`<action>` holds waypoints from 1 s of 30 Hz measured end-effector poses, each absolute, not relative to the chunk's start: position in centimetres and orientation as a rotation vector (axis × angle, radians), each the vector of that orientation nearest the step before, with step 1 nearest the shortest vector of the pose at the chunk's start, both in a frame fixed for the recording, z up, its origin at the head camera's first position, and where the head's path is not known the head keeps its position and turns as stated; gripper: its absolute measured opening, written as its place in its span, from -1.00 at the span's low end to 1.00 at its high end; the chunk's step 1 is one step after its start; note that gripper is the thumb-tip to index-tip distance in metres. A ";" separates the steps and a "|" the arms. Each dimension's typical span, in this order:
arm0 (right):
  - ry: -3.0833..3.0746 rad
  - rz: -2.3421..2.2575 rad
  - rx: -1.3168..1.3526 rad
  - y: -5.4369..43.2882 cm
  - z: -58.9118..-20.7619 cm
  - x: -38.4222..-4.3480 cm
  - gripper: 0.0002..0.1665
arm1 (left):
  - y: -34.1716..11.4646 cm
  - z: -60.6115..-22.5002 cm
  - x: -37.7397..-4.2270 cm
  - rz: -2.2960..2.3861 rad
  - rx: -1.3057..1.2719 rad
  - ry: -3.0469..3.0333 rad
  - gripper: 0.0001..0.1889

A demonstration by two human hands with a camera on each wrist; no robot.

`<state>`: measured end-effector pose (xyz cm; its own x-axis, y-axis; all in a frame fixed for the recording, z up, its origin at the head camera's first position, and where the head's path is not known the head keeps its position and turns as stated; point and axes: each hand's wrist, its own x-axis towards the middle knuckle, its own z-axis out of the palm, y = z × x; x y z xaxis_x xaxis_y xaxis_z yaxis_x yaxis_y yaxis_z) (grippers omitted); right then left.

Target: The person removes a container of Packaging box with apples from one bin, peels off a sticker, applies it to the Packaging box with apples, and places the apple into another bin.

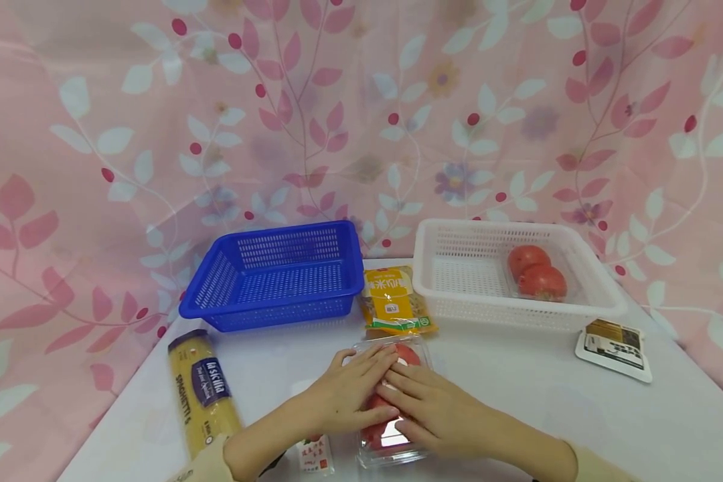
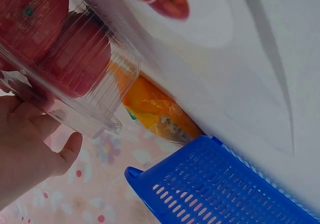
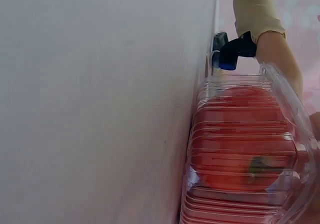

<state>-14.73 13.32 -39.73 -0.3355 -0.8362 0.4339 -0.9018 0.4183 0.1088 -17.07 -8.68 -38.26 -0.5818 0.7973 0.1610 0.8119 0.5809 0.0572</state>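
A clear plastic box [image 1: 391,460] of red tomatoes [image 3: 240,139] lies on the white table in front of me. My left hand [image 1: 343,398] rests on the lid from the left, fingers extended. From the right, my right hand [image 1: 442,408] also lies over the lid, its fingertips close to the left hand's fingers. In the left wrist view, the left thumb stands away from the box's edge, and tomatoes [image 2: 80,54] show through the ribbed wall. Under the left forearm sits a white packet [image 1: 315,456] with red print, partly hidden.
A blue basket [image 1: 277,313] stands back left; a white basket [image 1: 512,308] back right holds another clear box of tomatoes [image 1: 542,282]. Between them lies a yellow bag [image 1: 391,301]. A spaghetti pack [image 1: 203,395] is at left, a flat black-and-white pack [image 1: 614,348] at right.
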 end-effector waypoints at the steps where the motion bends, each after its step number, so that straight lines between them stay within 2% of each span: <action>1: -2.264 0.193 1.481 13.4 -39.7 -14.6 -0.38 | -8.6 -38.3 -17.1 -0.188 -1.372 -2.696 -0.17; 7: -2.341 0.184 1.489 13.6 -39.9 -14.3 -0.28 | -8.5 -38.5 -17.3 -0.192 -1.367 -2.711 -0.12; 30: -2.155 0.080 1.603 13.3 -40.3 -14.1 -0.30 | -8.9 -38.4 -17.3 -0.246 -1.374 -2.799 -0.06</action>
<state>-14.15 13.35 -40.33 -0.2230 -0.8953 0.3856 -0.9214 0.3228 0.2165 -17.34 -8.85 -38.38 -0.6142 0.7850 0.0813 0.7871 0.6019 0.1346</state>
